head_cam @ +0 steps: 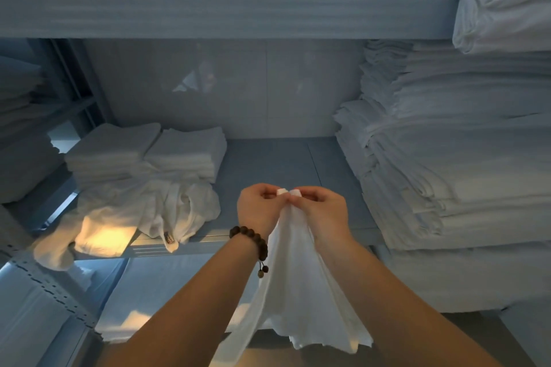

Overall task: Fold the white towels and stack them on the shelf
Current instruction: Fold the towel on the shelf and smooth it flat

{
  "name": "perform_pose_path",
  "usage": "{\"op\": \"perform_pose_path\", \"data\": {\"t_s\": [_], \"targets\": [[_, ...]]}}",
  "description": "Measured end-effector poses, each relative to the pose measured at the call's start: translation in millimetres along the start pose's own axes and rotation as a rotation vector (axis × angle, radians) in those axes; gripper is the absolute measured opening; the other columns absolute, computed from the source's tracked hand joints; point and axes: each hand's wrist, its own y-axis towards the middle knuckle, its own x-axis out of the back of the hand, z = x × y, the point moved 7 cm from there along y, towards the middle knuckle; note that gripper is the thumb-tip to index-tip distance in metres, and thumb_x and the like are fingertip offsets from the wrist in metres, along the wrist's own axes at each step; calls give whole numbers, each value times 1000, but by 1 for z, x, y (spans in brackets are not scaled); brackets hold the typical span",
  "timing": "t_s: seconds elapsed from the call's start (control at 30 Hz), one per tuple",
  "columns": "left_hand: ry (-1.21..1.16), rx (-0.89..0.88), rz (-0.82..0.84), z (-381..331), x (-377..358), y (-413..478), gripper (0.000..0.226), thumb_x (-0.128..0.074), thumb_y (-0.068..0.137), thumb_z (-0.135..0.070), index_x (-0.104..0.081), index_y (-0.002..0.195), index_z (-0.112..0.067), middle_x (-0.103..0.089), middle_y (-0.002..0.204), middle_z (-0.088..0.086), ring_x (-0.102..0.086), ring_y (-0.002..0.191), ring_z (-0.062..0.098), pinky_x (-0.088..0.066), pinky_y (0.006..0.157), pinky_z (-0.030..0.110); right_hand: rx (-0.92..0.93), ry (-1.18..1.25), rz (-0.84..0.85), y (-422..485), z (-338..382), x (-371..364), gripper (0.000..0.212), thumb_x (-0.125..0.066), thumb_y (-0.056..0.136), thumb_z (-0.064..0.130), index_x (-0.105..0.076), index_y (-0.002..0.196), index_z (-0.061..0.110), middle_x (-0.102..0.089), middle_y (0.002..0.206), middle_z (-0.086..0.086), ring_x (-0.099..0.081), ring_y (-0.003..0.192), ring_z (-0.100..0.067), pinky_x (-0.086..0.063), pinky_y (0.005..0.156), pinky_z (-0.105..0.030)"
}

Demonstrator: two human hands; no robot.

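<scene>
A white towel (pixel 293 292) hangs down between my forearms in front of the shelf (pixel 286 164). My left hand (pixel 258 209), with a dark bead bracelet on its wrist, and my right hand (pixel 323 211) pinch its two top corners side by side, knuckles almost touching. On the left of the shelf stand two low stacks of folded white towels (pixel 149 152). In front of them lies a crumpled heap of unfolded white towels (pixel 134 214), spilling over the shelf's front edge.
A tall pile of folded white linen (pixel 453 158) fills the shelf's right side. The shelf above (pixel 226 15) carries more folded linen. More linen lies on the lower shelf (pixel 167 292). A perforated metal upright (pixel 44 280) stands at the lower left.
</scene>
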Motion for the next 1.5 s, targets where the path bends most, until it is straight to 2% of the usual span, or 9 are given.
{"op": "perform_pose_path", "data": {"t_s": [0.23,0.5,0.7,0.97,1.07,1.13,1.27,1.4,1.5], "targets": [[166,-154,203,-19,0,-7,18,-76,75,-30,-72,88,-18,-73,83,-2,-68,82,11,-57,80,34,91,-61,23,-5,12,-3,18,-68,83,16,-71,69,27,-73,76,0,-71,78,-20,-58,76,-34],[240,-254,266,-34,22,3,22,-72,78,-7,-67,94,-21,-71,89,0,-68,84,12,-55,74,21,-16,115,335,-4,25,-12,20,-48,96,10,-66,97,1,-73,91,-17,-72,84,-21,-59,76,-28],[357,-419,305,-68,35,8,25,-65,80,-1,-67,93,-22,-71,91,3,-68,85,18,-56,79,32,314,-542,279,36,32,25,24,-68,84,17,-67,108,14,-64,111,-4,-57,104,-14,-43,89,-25],[460,-533,341,-91,56,12,24,-64,82,-3,-66,95,-23,-71,89,-5,-68,83,11,-55,77,24,286,-904,427,61,-33,27,52,-81,70,24,-63,118,23,-24,152,-6,-20,141,-25,-19,113,-34],[511,-572,299,-95,76,18,23,-67,82,-6,-64,93,-27,-69,89,-6,-66,83,10,-55,76,23,329,-890,420,67,-36,27,37,-76,76,22,-68,111,12,-47,139,-6,-40,131,-23,-31,107,-27],[657,-616,267,-95,90,23,18,-69,81,-9,-64,92,-22,-67,89,-2,-64,82,14,-55,76,29,403,-803,400,68,-19,29,22,-74,77,15,-72,96,3,-64,113,-8,-58,109,-27,-40,85,-22],[1012,-639,287,-90,109,30,16,-69,82,-16,-65,98,-16,-65,92,1,-59,80,16,-52,75,30,567,-802,409,64,38,24,14,-74,76,14,-71,81,1,-67,82,-9,-63,82,-28,-45,77,-36],[1016,-847,147,-103,125,24,14,-67,84,-19,-65,97,-14,-61,87,-4,-54,73,13,-46,64,19,843,-744,355,45,91,29,8,-73,78,17,-72,82,10,-66,80,-5,-61,76,-20,-45,71,-30],[1145,-770,303,-65,104,26,17,-55,92,-17,-60,102,-5,-60,99,8,-58,85,25,-44,71,25,858,-1002,392,44,68,22,18,-65,86,19,-72,94,5,-68,96,-13,-62,91,-27,-44,80,-32]]}}
